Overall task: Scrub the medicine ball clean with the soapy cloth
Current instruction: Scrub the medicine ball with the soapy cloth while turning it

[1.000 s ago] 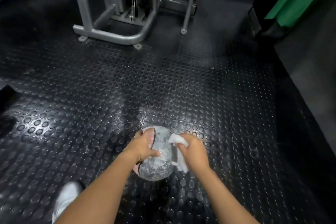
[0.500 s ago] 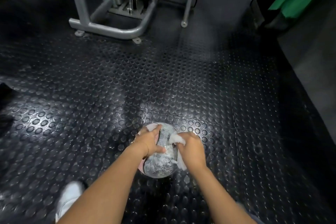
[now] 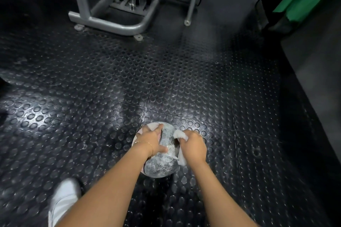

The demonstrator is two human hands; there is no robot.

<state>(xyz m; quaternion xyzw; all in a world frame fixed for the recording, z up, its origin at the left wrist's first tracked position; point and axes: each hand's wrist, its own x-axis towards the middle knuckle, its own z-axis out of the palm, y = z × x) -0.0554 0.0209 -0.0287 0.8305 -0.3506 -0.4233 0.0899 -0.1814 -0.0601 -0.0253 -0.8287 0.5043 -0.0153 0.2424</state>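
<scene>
Foam [image 3: 160, 167] covers the medicine ball [image 3: 167, 135], which sits on the bumpy black floor [image 3: 110, 88]. The left hand [image 3: 151, 142] presses on its top, fingers spread out flat. The right hand [image 3: 194, 148] squeezes the white cloth [image 3: 180, 135] in curled fingers against its side.

The medicine ball [image 3: 160, 166] sits on the black studded rubber floor [image 3: 92, 97], its surface coated in white suds. The left hand [image 3: 150, 141] lies flat on the ball's upper left side, fingers extended. The right hand [image 3: 193, 146] grips the white cloth [image 3: 180, 134] against the ball's right side. A white shoe [image 3: 62, 201] stands at lower left. A grey machine frame [image 3: 114, 26] stands well beyond.
</scene>
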